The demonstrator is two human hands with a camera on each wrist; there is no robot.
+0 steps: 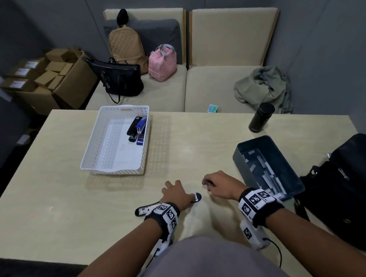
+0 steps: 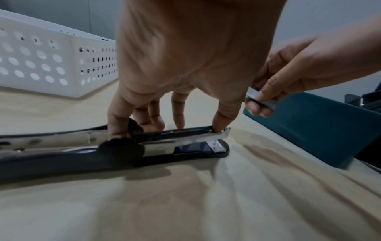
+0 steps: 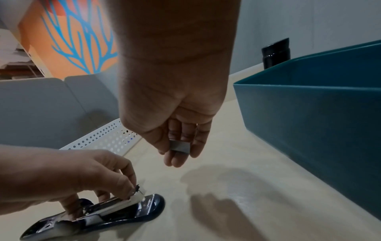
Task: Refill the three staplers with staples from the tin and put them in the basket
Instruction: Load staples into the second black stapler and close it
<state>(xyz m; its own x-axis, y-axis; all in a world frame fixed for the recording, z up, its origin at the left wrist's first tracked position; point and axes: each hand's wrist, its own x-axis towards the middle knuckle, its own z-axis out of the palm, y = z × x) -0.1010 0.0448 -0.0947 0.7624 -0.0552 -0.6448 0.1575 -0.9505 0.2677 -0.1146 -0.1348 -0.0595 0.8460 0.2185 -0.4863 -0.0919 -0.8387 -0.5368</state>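
A dark blue stapler [image 1: 196,197] lies opened flat near the table's front edge, its lid [image 1: 144,210] folded back to the left. My left hand [image 1: 174,192] holds it down, thumb and fingers gripping the metal magazine [image 2: 181,137]. Just right of the stapler's tip my right hand [image 1: 210,182] hovers, pinching a short strip of staples [image 3: 179,146] a little above the table. The teal tin [image 1: 240,169] with several staple strips stands to the right. Further back on the left, the white basket [image 1: 115,171] contains a black stapler [image 1: 133,125] and a blue stapler [image 1: 141,130].
A black bottle [image 1: 261,117] stands at the table's far right, behind the tin. A black bag [image 1: 348,192] sits against the table's right edge. Beyond the table a sofa carries bags and a green jacket.
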